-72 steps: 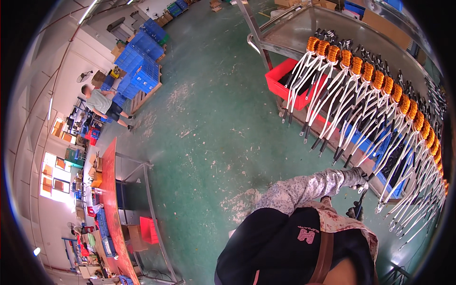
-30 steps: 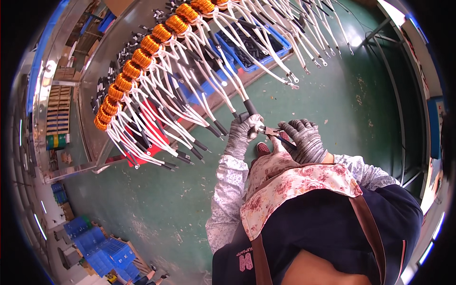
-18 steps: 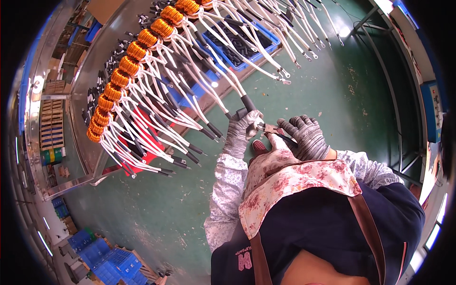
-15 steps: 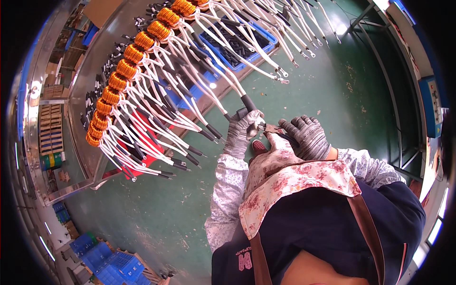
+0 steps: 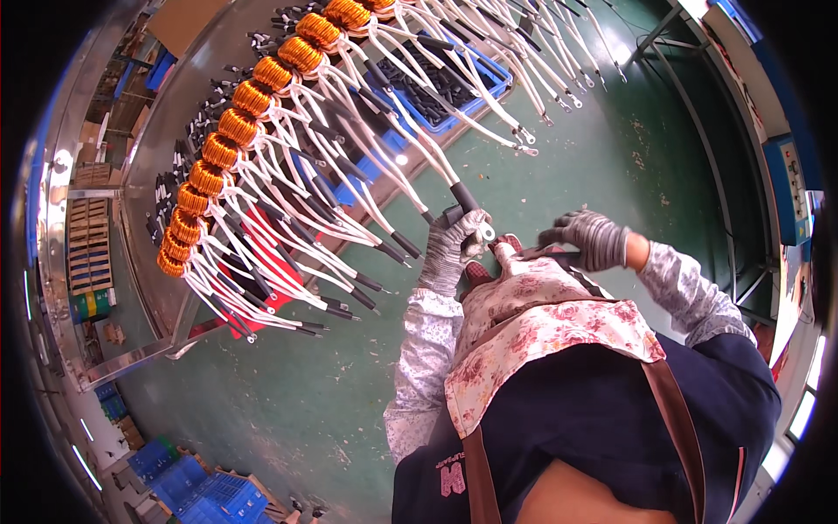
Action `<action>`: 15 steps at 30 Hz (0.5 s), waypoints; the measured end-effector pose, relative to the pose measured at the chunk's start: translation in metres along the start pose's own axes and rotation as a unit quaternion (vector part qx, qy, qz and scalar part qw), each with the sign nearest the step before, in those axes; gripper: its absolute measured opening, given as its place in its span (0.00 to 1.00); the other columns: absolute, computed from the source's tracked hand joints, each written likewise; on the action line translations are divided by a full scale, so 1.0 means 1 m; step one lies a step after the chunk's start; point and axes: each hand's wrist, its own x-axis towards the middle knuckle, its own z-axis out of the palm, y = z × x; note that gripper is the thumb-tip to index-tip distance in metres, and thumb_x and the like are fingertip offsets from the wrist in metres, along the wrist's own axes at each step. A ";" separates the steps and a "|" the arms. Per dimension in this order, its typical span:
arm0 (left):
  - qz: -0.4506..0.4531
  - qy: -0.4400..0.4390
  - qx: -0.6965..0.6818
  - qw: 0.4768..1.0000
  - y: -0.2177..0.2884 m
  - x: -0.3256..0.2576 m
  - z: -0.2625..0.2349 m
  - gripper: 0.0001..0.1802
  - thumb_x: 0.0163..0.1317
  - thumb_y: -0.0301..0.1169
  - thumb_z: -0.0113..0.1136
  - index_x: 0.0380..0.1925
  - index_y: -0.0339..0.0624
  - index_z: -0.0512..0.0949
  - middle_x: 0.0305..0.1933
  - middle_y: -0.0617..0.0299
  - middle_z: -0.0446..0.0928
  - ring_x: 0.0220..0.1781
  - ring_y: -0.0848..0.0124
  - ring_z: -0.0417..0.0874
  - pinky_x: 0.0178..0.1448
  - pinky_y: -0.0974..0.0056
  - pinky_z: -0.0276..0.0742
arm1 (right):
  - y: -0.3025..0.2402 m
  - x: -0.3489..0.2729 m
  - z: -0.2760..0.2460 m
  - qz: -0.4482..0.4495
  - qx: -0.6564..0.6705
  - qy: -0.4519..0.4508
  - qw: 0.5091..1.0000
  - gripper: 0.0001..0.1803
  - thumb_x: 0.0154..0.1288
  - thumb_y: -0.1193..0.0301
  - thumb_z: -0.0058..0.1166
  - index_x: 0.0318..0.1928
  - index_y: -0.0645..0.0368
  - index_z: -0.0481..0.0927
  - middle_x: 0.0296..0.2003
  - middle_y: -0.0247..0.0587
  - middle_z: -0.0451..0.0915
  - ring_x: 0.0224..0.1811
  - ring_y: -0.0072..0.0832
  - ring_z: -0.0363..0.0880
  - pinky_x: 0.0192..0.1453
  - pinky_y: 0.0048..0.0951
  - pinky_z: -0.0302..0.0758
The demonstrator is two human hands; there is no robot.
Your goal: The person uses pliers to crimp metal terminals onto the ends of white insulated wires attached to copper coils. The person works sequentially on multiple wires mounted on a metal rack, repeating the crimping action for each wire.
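Observation:
My left hand (image 5: 449,253), in a grey knit glove, is closed around the end of a white cable with a black sleeve (image 5: 463,197) on it. A ring terminal (image 5: 487,233) shows past its fingers. Off to the right, my gloved right hand (image 5: 594,238) is closed on pliers (image 5: 566,259), whose dark handles show below the fingers; the jaws are blurred. The pliers are apart from the terminal. The cable runs back to a row of copper-wound ring coils (image 5: 236,127), from which many white leads with black sleeves and terminals hang.
The coils rest on a metal table (image 5: 144,196). A blue crate (image 5: 499,83) of black pieces stands behind the leads, and a red container (image 5: 278,262) sits beneath them. Blue crates (image 5: 229,499) are stacked at lower left. A metal frame (image 5: 711,148) stands at right.
My right hand has drawn the pliers back to the right, away from the terminal. My left hand still holds the cable end and has shifted slightly; the ring terminal now shows more plainly.

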 end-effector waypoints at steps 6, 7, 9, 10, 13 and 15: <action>-0.003 0.086 0.139 0.986 -0.019 0.004 -0.030 0.11 0.53 0.36 0.61 0.26 0.40 0.77 0.15 0.71 0.68 0.12 0.83 0.64 0.14 0.78 0.55 | 0.010 0.014 -0.078 0.209 -0.215 -0.040 0.953 0.18 0.46 0.70 0.56 0.42 0.55 0.76 0.34 0.45 0.76 0.38 0.41 0.75 0.42 0.36 0.71; 0.006 0.110 0.136 0.985 -0.036 0.011 -0.044 0.09 0.52 0.35 0.62 0.28 0.41 0.77 0.16 0.71 0.69 0.13 0.83 0.63 0.14 0.78 0.55 | 0.007 0.020 -0.095 0.142 -0.151 0.082 0.975 0.19 0.46 0.70 0.57 0.43 0.57 0.76 0.34 0.45 0.76 0.38 0.41 0.75 0.42 0.35 0.71; 0.105 0.147 0.070 0.981 -0.070 0.026 -0.064 0.10 0.51 0.27 0.63 0.35 0.43 0.76 0.20 0.74 0.70 0.13 0.83 0.62 0.15 0.77 0.57 | 0.002 0.044 -0.136 0.040 -0.091 0.273 0.957 0.22 0.47 0.70 0.58 0.46 0.58 0.74 0.37 0.46 0.76 0.38 0.41 0.74 0.43 0.34 0.71; 0.115 0.176 0.096 0.973 -0.077 0.024 -0.070 0.16 0.50 0.22 0.62 0.40 0.46 0.74 0.24 0.75 0.71 0.13 0.84 0.61 0.14 0.77 0.58 | -0.004 0.065 -0.159 0.005 -0.098 0.345 0.933 0.23 0.48 0.71 0.59 0.48 0.58 0.73 0.38 0.46 0.75 0.39 0.41 0.74 0.44 0.34 0.71; 0.051 0.160 0.074 0.983 -0.053 0.005 -0.063 0.19 0.54 0.29 0.58 0.46 0.41 0.69 0.25 0.68 0.71 0.18 0.81 0.70 0.16 0.77 0.64 | -0.022 0.114 -0.233 -0.095 -0.115 0.499 0.854 0.24 0.50 0.71 0.58 0.50 0.59 0.71 0.39 0.48 0.75 0.42 0.40 0.74 0.48 0.33 0.69; 0.065 0.106 -0.072 0.990 -0.046 -0.004 -0.064 0.17 0.53 0.28 0.54 0.45 0.43 0.70 0.21 0.66 0.69 0.15 0.77 0.71 0.11 0.76 0.63 | -0.049 0.149 -0.289 -0.134 -0.162 0.569 0.795 0.22 0.53 0.70 0.56 0.51 0.58 0.71 0.42 0.46 0.75 0.46 0.38 0.73 0.52 0.33 0.67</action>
